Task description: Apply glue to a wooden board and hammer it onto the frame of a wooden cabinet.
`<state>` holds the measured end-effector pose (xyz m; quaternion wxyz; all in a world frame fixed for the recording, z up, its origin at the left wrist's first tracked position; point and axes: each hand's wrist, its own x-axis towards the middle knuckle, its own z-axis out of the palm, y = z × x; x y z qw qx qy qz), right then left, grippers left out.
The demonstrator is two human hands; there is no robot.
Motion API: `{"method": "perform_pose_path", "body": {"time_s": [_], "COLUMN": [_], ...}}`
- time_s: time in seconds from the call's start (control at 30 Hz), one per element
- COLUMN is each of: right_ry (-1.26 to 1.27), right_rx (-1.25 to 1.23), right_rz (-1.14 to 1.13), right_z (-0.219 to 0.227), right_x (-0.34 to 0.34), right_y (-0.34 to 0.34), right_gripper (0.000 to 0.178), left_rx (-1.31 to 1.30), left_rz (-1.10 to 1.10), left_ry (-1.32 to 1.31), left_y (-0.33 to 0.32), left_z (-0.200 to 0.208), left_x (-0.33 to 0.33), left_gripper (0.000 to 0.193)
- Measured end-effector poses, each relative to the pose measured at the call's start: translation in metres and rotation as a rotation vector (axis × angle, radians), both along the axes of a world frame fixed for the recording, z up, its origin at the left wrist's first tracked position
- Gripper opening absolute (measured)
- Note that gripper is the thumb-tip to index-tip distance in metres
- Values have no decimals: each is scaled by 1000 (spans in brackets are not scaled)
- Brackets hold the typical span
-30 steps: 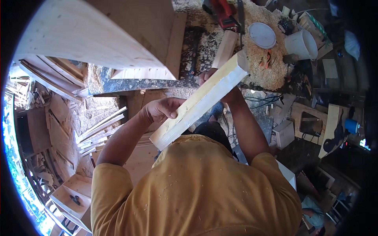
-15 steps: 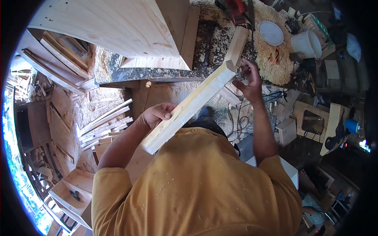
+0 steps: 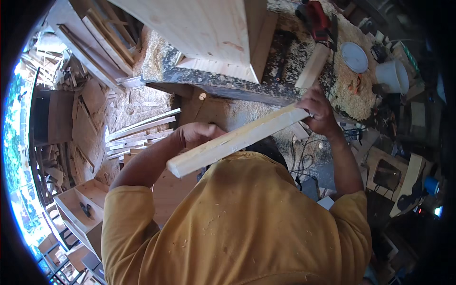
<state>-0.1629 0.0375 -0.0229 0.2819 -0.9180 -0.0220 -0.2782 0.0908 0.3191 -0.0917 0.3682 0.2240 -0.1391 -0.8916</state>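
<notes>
A thick pale wooden bar (image 3: 237,141) lies slantwise across the front of my body, raised off the bench. My left hand (image 3: 202,134) grips it along its far side, with the fingers partly hidden behind the wood. At the upper right end, my right hand (image 3: 317,110) is closed round the tip of the bar. Just beyond that hand, a second wooden block (image 3: 313,65) rests on the bench, its far end against a red power tool (image 3: 315,20).
A large plywood box (image 3: 204,33) stands on the shaving-covered workbench (image 3: 190,76). A white lid (image 3: 354,57) and a white bucket (image 3: 392,77) are at the right. Thin wooden strips (image 3: 137,133) lie at the left. An open wooden drawer (image 3: 83,206) sits at lower left, and cables (image 3: 304,161) trail below the bench.
My right hand has closed on the bar's far end, where it was open beside it. The bar has swung flatter, its upper end moving right and nearer. The whole view has shifted.
</notes>
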Motion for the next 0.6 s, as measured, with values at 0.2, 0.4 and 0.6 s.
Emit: {"method": "perform_pose_path", "body": {"time_s": [0.2, 0.4, 0.6], "right_ry": [43, 206, 257], "right_rx": [26, 120, 194], "right_rz": [-128, -461, -530], "right_z": [-43, -108, -154], "right_x": [29, 82, 139], "right_y": [36, 57, 52], "right_gripper": [30, 28, 24], "left_rx": [481, 580, 210], "left_rz": [258, 665, 781], "left_ry": [-426, -843, -1238], "left_y": [67, 117, 55], "left_z": [-71, -124, -141], "left_x": [136, 218, 259], "left_gripper": [74, 30, 30]}}
